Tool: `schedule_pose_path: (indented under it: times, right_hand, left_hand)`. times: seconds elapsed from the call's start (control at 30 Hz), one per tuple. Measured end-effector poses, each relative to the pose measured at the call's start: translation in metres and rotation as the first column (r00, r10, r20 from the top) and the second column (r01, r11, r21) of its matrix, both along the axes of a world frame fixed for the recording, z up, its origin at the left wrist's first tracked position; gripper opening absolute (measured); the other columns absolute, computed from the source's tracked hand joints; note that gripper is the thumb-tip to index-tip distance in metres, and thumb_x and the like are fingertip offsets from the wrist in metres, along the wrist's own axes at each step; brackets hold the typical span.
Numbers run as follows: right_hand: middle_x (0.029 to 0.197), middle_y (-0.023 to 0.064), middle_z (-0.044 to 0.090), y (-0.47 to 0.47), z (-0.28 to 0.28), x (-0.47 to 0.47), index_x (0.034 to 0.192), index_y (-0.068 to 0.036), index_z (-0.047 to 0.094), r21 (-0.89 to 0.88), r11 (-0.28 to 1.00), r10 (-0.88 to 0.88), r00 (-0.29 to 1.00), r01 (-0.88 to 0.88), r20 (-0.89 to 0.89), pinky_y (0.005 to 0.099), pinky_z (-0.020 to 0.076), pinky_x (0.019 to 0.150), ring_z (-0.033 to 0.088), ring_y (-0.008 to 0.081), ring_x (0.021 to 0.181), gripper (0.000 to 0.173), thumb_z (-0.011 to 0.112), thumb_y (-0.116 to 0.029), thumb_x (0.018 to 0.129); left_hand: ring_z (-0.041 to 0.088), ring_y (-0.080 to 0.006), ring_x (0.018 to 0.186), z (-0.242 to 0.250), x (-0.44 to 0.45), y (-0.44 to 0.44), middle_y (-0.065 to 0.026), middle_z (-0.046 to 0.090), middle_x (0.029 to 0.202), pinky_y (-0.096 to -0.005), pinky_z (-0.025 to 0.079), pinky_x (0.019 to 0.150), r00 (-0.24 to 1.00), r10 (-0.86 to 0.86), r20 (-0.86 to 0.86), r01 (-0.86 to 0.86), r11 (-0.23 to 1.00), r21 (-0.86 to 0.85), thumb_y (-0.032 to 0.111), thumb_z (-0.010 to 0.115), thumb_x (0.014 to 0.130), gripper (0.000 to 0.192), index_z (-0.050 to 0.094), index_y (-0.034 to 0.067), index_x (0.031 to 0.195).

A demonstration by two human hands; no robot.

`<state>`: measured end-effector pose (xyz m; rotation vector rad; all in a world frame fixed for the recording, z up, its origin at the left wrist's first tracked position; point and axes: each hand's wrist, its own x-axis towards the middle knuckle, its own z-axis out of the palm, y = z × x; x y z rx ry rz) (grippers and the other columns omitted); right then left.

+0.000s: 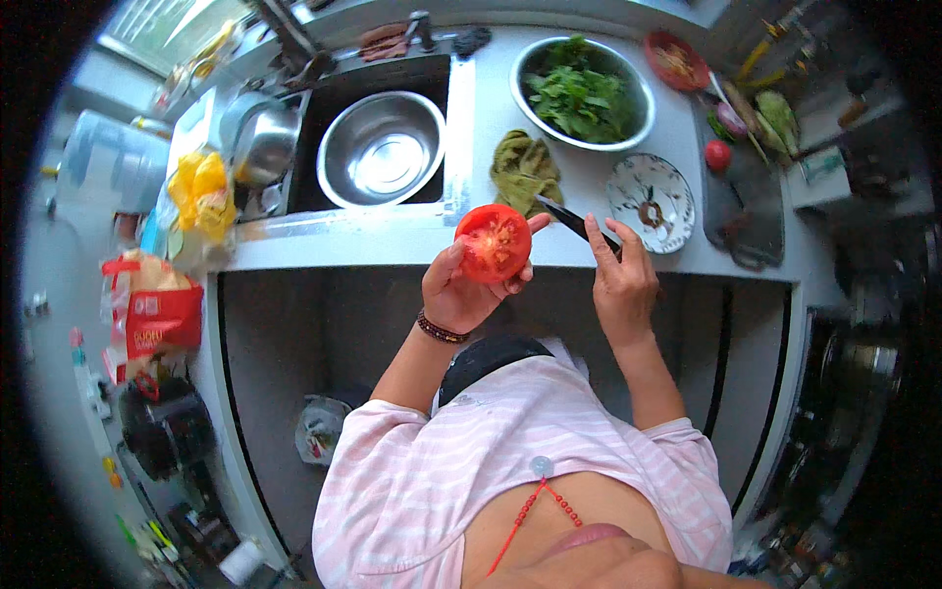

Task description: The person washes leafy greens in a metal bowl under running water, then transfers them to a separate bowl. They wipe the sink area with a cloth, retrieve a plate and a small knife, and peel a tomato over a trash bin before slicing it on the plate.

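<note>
A cut tomato (pixel 494 244) lies in my left hand (pixel 471 294), its juicy cut face turned up to the camera. My right hand (pixel 624 283) grips a small knife (pixel 572 221) with a dark handle; the blade points up and left, beyond the tomato's right side and apart from it. Past the knife tip a crumpled green cloth (pixel 524 166) lies on the white counter (pixel 486 103). Right of the cloth sits a patterned plate (pixel 684 188) with a small brown thing in its middle. Behind them stands a metal bowl (pixel 520 96) of leafy greens (pixel 581 92).
A steel basin (pixel 383 151) sits in the sink, left of the counter. At the right, a dark board (pixel 762 213) lies near a whole tomato (pixel 717 155), a purple onion (pixel 731 119) and an orange-red bowl (pixel 673 62). Yellow bags (pixel 202 191) lie left of the sink.
</note>
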<state>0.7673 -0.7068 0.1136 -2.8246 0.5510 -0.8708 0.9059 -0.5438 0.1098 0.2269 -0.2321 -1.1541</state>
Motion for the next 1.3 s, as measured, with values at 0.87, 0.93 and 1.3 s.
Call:
schedule_pose_path:
  times: [0.87,0.93,1.3]
  right_hand:
    - [0.116,0.0118,0.050,0.487,-0.081,0.120,0.133,-0.023,0.047,0.003,-0.098,0.995,-0.098,-0.995,-0.022,0.0357,0.0481,0.073,0.056,0.0247,0.087,0.059,0.054,-0.003,0.078]
    - [0.114,0.0117,0.052,0.534,-0.094,0.117,0.129,-0.022,0.052,0.023,-0.111,0.993,-0.112,-0.994,-0.039,0.0366,0.0488,0.075,0.057,0.0256,0.090,0.058,0.056,0.000,0.076]
    - [0.097,0.0107,0.057,0.695,-0.196,0.145,0.126,-0.020,0.055,0.351,-0.089,0.990,-0.121,-0.932,-0.070,0.0344,0.0494,0.065,0.058,0.0226,0.073,0.052,0.059,-0.002,0.078]
  left_hand:
    - [0.058,-0.0332,0.098,-0.071,-0.177,0.444,-0.0284,0.040,0.134,-0.0377,0.050,0.078,-0.153,0.988,0.026,-0.986,-0.154,0.058,0.040,0.056,0.087,0.062,0.038,0.005,0.135]
    - [0.057,-0.0330,0.098,-0.088,-0.177,0.498,-0.0295,0.038,0.135,-0.0377,0.049,0.078,-0.195,0.981,0.009,-0.978,-0.195,0.070,0.039,0.056,0.087,0.062,0.037,0.004,0.135]
    - [0.061,-0.0289,0.092,-0.179,-0.168,0.698,-0.0283,0.037,0.137,-0.0343,0.052,0.077,-0.207,0.974,-0.094,-0.953,-0.179,0.245,0.040,0.053,0.089,0.061,0.037,0.004,0.135]
